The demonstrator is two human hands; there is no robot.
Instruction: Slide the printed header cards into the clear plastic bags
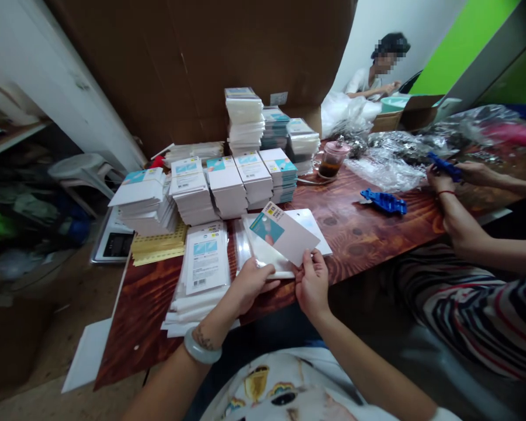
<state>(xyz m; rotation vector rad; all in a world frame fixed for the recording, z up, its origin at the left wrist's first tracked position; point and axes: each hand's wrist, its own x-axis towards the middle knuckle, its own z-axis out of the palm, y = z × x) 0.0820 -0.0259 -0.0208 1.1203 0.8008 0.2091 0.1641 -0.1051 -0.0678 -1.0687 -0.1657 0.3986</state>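
Observation:
In my right hand point(313, 283) is a corner of a printed card point(291, 237) with a teal picture and a yellow label; thumb and fingers are closed on it. The card lies slanted over a white, plastic-looking sleeve point(267, 257). My left hand point(254, 283) pinches the near edge of that sleeve, its thumb on top. Whether the card's lower corner is inside the sleeve, I cannot tell. Under and behind them lie white cards point(313, 225). Left of my hands sits a pile of packed cards in clear sleeves point(207, 263).
Rubber-banded card stacks point(228, 181) line the table's back, with taller piles point(244, 120) behind. Yellow sheets point(158, 245) lie at left. A lidded glass cup point(332, 159) holds dark liquid. To the right, a co-worker's hands point(447, 178) hold a blue part near another blue part point(384, 202).

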